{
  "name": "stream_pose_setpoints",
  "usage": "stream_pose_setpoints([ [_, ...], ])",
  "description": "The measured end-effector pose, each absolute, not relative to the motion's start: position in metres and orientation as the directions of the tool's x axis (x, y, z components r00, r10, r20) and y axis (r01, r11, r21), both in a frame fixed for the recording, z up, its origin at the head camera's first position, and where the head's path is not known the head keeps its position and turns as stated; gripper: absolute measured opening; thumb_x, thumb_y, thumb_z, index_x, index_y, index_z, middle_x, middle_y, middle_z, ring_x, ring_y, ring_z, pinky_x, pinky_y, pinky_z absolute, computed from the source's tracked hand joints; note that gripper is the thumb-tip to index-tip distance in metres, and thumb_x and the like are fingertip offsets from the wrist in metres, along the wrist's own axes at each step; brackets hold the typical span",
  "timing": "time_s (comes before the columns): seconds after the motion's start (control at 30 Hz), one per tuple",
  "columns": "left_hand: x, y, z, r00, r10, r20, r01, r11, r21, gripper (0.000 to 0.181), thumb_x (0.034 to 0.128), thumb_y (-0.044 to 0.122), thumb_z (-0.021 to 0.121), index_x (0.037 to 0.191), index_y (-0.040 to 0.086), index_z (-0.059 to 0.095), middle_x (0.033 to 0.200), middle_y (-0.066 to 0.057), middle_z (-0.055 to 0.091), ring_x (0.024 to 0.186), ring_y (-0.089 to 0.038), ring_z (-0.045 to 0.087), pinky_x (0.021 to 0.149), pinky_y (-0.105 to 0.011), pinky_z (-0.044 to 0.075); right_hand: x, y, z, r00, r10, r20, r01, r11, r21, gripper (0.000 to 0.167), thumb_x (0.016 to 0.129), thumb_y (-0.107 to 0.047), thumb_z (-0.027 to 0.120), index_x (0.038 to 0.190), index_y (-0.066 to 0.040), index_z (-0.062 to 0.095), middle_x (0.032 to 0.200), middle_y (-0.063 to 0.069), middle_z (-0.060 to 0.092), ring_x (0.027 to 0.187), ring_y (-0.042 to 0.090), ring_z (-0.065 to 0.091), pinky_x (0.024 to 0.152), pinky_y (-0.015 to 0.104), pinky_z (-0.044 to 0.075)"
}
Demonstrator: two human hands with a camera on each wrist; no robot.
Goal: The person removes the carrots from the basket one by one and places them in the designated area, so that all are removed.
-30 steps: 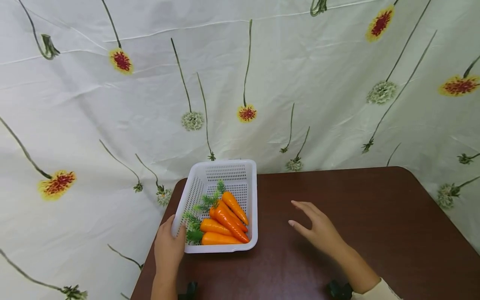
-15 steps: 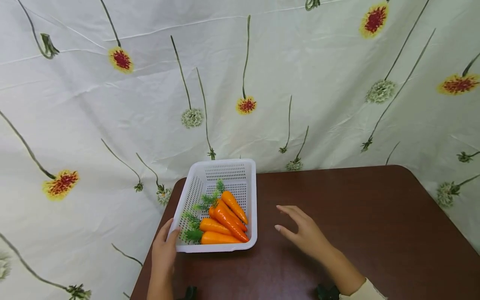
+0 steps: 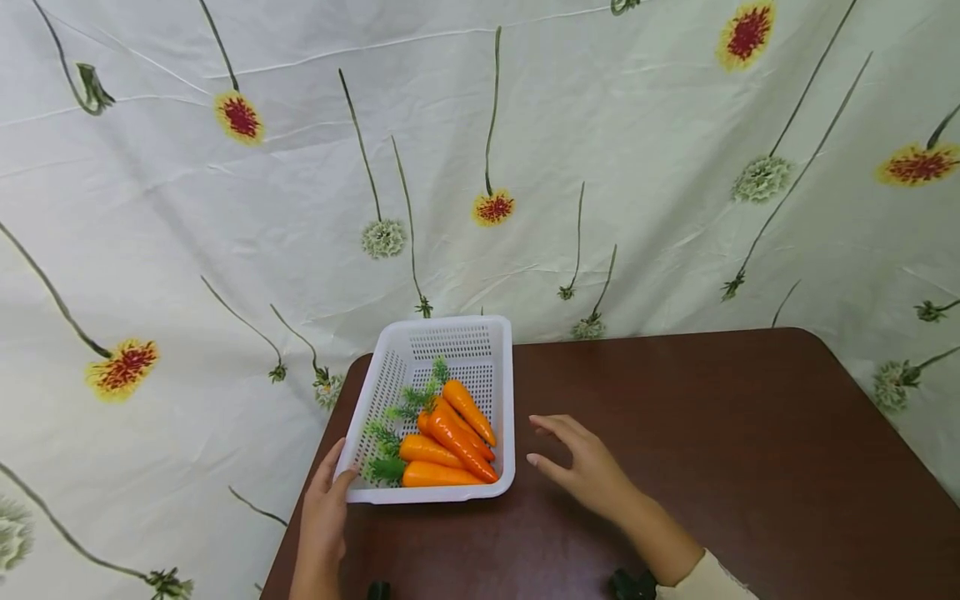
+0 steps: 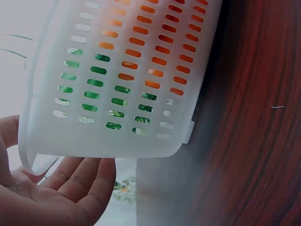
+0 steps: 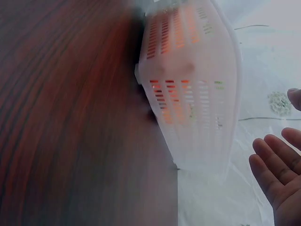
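Note:
A white plastic basket [image 3: 501, 358] with slotted walls stands at the left of the table in the head view. Several orange carrots [image 3: 438, 475] with green tops [image 3: 382, 442] lie inside it. My left hand [image 3: 322, 508] holds the basket's near left corner, thumb over the rim and fingers against the outside. In the left wrist view the rim runs between thumb and fingers [image 4: 94, 183]. To the right of the basket, my right hand [image 3: 588, 475] hovers apart from it, fingers spread and holding nothing. Its palm faces the basket in the right wrist view.
The dark brown wooden table [image 3: 712, 442] stretches away to the right. Behind it and along its left side hangs a pale flower-patterned cloth [image 3: 660, 167], close to the basket's far edge. Dark wrist devices [image 3: 633, 583] show at the bottom.
My right hand has moved left, closer to the basket. My left hand has slid slightly left and toward me along the rim. The basket and carrots look nearly unmoved.

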State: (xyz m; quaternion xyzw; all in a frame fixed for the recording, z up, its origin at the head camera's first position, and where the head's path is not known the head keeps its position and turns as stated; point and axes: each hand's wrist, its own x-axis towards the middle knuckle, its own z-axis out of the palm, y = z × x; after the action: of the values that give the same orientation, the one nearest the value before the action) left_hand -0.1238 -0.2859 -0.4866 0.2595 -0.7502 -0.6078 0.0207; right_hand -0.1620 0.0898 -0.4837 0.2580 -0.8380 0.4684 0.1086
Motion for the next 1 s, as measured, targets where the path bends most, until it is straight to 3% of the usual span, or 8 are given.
stream_pose_setpoints([
  [0.2,-0.12,-0.286,-0.491,-0.869,-0.406,-0.283,-0.341,0.077,0.937,0.058,0.107,0.024,0.044,0.161,0.028,0.025,0.168,-0.006,0.023,0.145,-0.033,0.033,0.12,-0.055,0.027,-0.162,0.078,-0.485,-0.851,-0.342,0.398,-0.508,0.344,-0.79,0.049,0.091,-0.024,0.077,0.136,-0.017,0.062,0.123,-0.002,0.068,0.114,0.019,0.068,0.098,0.037,0.054],
  [0.3,-0.119,-0.287,-0.493,-0.876,-0.382,-0.295,-0.34,0.055,0.939,0.057,0.1074,0.023,0.041,0.162,0.03,0.024,0.169,-0.004,0.023,0.142,-0.03,0.036,0.11,-0.04,0.038,-0.162,0.073,-0.485,-0.854,-0.344,0.391,-0.485,0.254,-0.837,0.047,0.092,-0.022,0.075,0.135,-0.01,0.062,0.124,0.006,0.069,0.114,0.024,0.068,0.098,0.04,0.055],
  [0.4,-0.118,-0.289,-0.494,-0.886,-0.349,-0.305,-0.34,0.041,0.94,0.058,0.1073,0.02,0.039,0.161,0.032,0.023,0.169,-0.002,0.022,0.139,-0.027,0.036,0.094,-0.024,0.039,-0.162,0.067,-0.484,-0.853,-0.348,0.388,-0.465,0.17,-0.869,0.046,0.092,-0.018,0.075,0.134,-0.003,0.062,0.122,0.011,0.069,0.112,0.029,0.069,0.096,0.041,0.056],
  [0.53,-0.117,-0.292,-0.497,-0.899,-0.312,-0.307,-0.326,0.011,0.945,0.061,0.1064,0.014,0.036,0.162,0.034,0.02,0.17,0.0,0.018,0.14,-0.024,0.034,0.085,-0.013,0.042,-0.163,0.058,-0.483,-0.851,-0.363,0.379,-0.45,0.132,-0.883,0.044,0.09,-0.01,0.076,0.132,-0.006,0.062,0.121,0.012,0.069,0.112,0.028,0.068,0.096,0.037,0.056],
  [0.8,-0.117,-0.295,-0.5,-0.917,-0.277,-0.285,-0.28,-0.059,0.958,0.063,0.1055,0.008,0.035,0.162,0.032,0.021,0.169,-0.002,0.019,0.134,-0.016,0.039,0.089,-0.016,0.047,-0.166,0.043,-0.482,-0.856,-0.39,0.34,-0.409,0.106,-0.907,0.044,0.091,-0.009,0.075,0.132,0.0,0.061,0.122,0.021,0.067,0.114,0.038,0.067,0.098,0.037,0.055],
  [1.0,-0.116,-0.297,-0.501,-0.924,-0.256,-0.284,-0.269,-0.093,0.959,0.063,0.1049,0.007,0.035,0.162,0.032,0.023,0.166,-0.003,0.022,0.127,-0.011,0.043,0.09,-0.019,0.048,-0.172,0.032,-0.481,-0.864,-0.401,0.303,-0.384,0.135,-0.914,0.046,0.092,-0.015,0.075,0.133,0.001,0.06,0.122,0.015,0.067,0.115,0.033,0.068,0.098,0.035,0.055],
])
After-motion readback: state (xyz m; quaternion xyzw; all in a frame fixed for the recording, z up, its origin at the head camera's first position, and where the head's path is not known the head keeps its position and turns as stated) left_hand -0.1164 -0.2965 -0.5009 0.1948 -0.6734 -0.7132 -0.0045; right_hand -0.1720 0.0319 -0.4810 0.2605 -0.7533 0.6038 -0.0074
